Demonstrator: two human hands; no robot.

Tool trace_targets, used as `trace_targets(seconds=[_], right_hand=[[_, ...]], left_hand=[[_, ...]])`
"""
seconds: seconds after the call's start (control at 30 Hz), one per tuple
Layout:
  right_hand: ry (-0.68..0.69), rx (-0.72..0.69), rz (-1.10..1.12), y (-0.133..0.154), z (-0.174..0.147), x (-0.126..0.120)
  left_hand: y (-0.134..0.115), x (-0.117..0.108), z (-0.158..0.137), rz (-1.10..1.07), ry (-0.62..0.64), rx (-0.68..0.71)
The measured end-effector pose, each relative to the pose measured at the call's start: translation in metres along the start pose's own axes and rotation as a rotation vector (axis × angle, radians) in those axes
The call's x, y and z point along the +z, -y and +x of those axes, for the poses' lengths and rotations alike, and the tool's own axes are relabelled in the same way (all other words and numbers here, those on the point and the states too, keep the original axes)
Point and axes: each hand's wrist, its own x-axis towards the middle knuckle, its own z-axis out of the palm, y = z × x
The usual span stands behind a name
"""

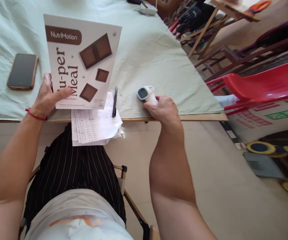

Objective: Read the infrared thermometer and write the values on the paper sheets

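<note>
In my left hand [46, 96] is a white and brown NutriMotion box [69, 66] with chocolate pieces printed on its front. My thumb lies across its lower left corner; the other fingers are hidden behind it. My right hand [165, 110] is wrapped round the handle of a white infrared thermometer [147, 93] with a blue-rimmed screen, near the table's front edge. Between my hands, a stack of handwritten papers [94, 126] sticks out over that edge, partly covered by the box. A black pen [114, 101] rests on the papers.
A phone [22, 71] lies at the left on the pale green tablecloth [139, 50]. A white device [147, 9] sits at the table's far edge. To the right stand a red plastic chair [264, 80], a wooden folding frame [206, 30] and a printed white sack [264, 116].
</note>
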Motion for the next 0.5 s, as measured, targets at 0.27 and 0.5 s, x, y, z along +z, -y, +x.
trace_targets(seconds=[0.27,0.5], right_hand=[[0.511,-0.127,1.173,0.077,-0.128,0.019],[0.798,0.050,1.205,0.105,-0.194,0.059]], left_hand=[[-0.016,0.011,-0.008,0.055,0.002,-0.041],[-0.025,0.016,-0.010,0.051,0.029,-0.026]])
